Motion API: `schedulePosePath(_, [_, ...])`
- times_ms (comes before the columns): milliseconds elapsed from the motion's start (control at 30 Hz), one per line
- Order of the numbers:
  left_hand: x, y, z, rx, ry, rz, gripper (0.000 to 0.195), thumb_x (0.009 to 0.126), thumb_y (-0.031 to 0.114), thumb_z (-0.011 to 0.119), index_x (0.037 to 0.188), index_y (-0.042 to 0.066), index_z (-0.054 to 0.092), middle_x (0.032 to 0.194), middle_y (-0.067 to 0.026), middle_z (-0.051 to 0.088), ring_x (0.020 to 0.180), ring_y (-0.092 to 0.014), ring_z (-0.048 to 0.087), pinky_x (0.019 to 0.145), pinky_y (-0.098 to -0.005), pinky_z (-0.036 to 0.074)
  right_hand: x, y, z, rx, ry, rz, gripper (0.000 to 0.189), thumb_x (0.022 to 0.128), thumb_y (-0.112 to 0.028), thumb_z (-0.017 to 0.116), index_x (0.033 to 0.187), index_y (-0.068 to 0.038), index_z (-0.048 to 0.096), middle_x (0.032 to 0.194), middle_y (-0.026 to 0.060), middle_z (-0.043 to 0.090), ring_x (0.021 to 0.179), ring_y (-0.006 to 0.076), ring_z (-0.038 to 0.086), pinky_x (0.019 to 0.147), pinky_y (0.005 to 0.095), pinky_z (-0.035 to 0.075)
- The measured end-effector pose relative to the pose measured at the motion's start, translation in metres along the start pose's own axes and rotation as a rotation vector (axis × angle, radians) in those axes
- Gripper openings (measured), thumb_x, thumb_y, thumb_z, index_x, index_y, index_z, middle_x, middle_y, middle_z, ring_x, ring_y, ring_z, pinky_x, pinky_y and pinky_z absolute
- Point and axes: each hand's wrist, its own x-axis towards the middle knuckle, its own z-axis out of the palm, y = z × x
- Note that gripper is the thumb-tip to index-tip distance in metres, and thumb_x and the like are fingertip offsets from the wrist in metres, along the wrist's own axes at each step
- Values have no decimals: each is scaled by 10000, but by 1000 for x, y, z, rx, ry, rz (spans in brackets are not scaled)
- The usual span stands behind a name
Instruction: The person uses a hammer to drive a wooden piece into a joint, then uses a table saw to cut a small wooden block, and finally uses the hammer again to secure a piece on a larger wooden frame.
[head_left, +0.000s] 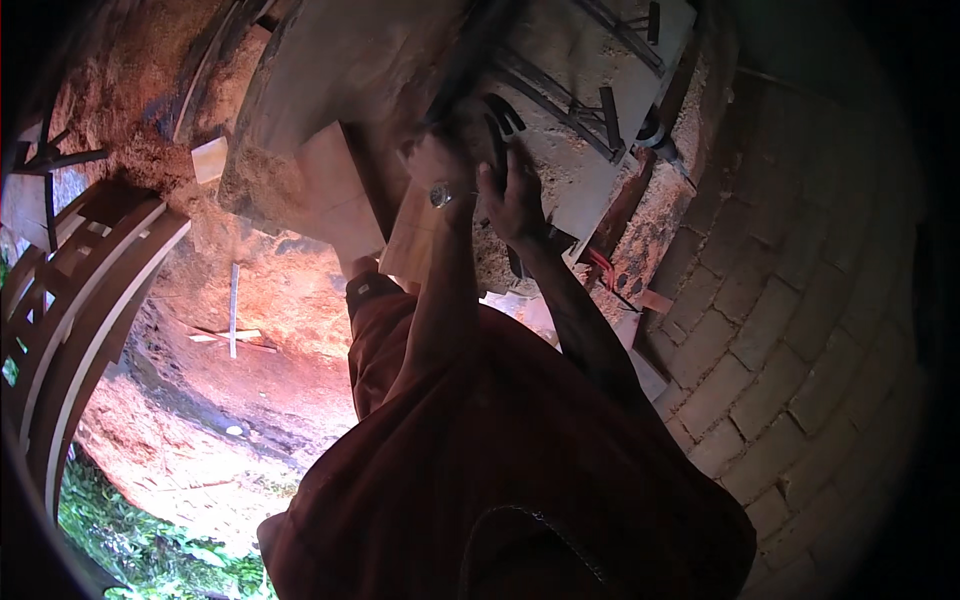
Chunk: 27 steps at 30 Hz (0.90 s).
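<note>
My left hand (436, 159), with a watch on its wrist, is curled over the bench beside a blurred dark tool or bar (459, 82). Whether its fingers grip that piece is too dim to tell. Just to its right, my right hand (516, 196) has its thumb raised and its fingers against or beside a dark curved piece (495, 139), which it may be touching. Below my left forearm lies a pale wooden block (411, 238). A wider board (341, 187) lies to its left, past a dark gap.
Sawdust covers the workbench (551, 199), where dark metal bar frames (577, 112) lie. A power drill (660, 139) and a red-handled tool (602, 264) sit near its right edge. A brick wall (765, 352) rises at right. Slatted wooden frames (97, 300) stand at left.
</note>
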Motion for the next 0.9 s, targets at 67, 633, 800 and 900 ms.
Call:
schedulePosePath(67, [0, 0, -3, 6, -24, -25, 208, 845, 326, 649, 897, 174, 781, 757, -126, 725, 693, -299, 703, 949, -466, 437, 3, -2, 6, 28, -18, 88, 394, 971, -190, 593, 1247, 80, 515, 1183, 331, 582, 1087, 514, 581, 915, 528, 472])
schedulePosePath(633, [5, -6, -1, 40, -214, -137, 214, 862, 307, 629, 897, 161, 781, 728, -134, 715, 688, -286, 702, 963, -459, 421, -2, 16, 16, 70, 137, 16, 350, 973, -225, 598, 1189, 38, 516, 924, 327, 645, 874, 505, 654, 704, 517, 520])
schedulePosePath(800, [4, -3, 0, 51, -170, -148, 245, 881, 314, 611, 937, 148, 783, 648, -135, 686, 633, -272, 683, 964, -451, 419, -3, 28, 11, -51, 24, 121, 440, 985, -212, 587, 1332, 31, 468, 1073, 320, 639, 991, 506, 643, 786, 497, 531])
schedulePosePath(900, [9, -20, -2, 48, -306, -145, 283, 820, 408, 674, 916, 170, 793, 767, -130, 728, 750, -314, 702, 996, -497, 419, -12, 4, 2, -8, 216, 54, 326, 985, -244, 610, 1188, 9, 574, 850, 248, 694, 799, 430, 707, 655, 481, 535])
